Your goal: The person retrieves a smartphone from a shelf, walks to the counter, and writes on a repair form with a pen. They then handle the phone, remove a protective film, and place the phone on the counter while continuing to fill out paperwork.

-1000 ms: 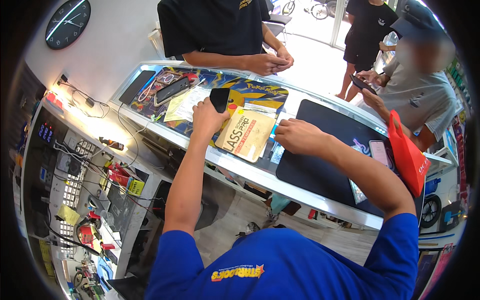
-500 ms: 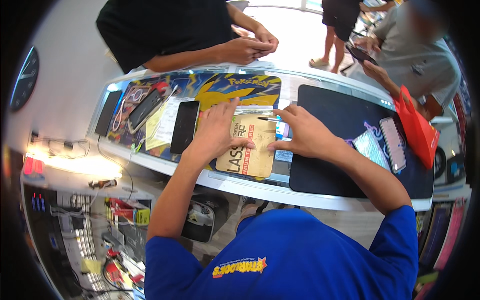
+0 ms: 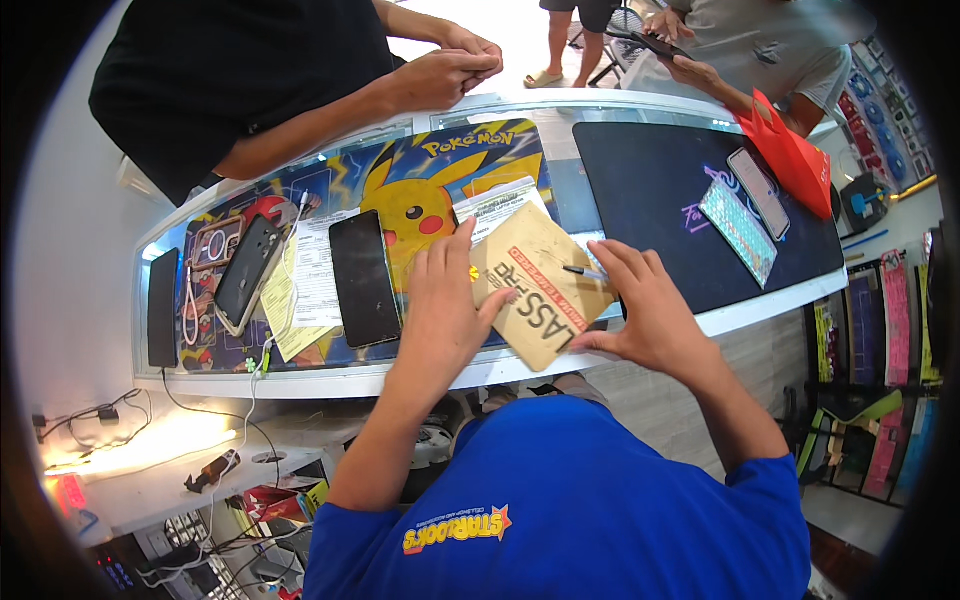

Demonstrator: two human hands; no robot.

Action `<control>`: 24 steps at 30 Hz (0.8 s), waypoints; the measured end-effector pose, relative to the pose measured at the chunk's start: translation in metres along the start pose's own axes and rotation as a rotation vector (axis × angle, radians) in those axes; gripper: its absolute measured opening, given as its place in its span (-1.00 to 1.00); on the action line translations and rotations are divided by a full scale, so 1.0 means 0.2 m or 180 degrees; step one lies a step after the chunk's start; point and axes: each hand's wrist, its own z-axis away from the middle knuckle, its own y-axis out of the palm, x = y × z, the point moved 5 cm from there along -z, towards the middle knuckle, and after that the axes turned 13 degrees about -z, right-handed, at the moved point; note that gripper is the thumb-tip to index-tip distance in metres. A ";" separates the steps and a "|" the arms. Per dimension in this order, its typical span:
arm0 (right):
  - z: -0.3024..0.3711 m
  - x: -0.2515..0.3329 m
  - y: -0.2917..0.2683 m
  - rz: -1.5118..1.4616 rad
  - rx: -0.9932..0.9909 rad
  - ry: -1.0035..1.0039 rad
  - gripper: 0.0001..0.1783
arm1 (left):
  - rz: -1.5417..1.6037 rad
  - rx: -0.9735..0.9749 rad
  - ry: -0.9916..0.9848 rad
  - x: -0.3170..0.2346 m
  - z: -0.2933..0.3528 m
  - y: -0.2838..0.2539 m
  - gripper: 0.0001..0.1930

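Note:
A tan, flat screen protector packet (image 3: 540,285) with rounded corners sits tilted, a corner toward me, between my two hands over the counter's front part. My left hand (image 3: 445,305) grips its left side, thumb on top. My right hand (image 3: 650,315) holds its right side, thumb at the lower edge and fingers by the upper right edge. A dark pen (image 3: 585,272) shows over the packet beside my right fingers; whether they grip it I cannot tell. Partly hidden behind the packet is a printed form (image 3: 500,205). Left of my left hand lies a black phone (image 3: 365,280).
A cartoon playmat (image 3: 430,170) carries papers (image 3: 312,270), a white cable and another phone (image 3: 248,270). On the dark mat (image 3: 640,190) lie a phone (image 3: 760,195) and a shimmering case-like slab (image 3: 740,232). A red bag (image 3: 790,160) stands beyond. Two people are across the counter.
The packet has turned counterclockwise in my hands, from upright to tilted. More of the printed form behind it shows. The whole view has shifted.

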 end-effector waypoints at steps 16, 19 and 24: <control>0.23 -0.11 0.01 -0.0037 0.0545 -0.1376 -0.17 | 0.3012 0.0465 0.0169 -0.14 -0.03 0.17 -0.49; 0.21 -0.16 -0.07 0.0011 0.0109 -0.1476 -0.30 | 0.1978 0.0439 0.0437 -0.08 -0.05 0.15 -0.44; 0.16 -0.20 -0.07 0.0508 0.0339 -0.0971 0.22 | -0.0289 0.0841 0.1041 -0.14 0.09 0.09 -0.10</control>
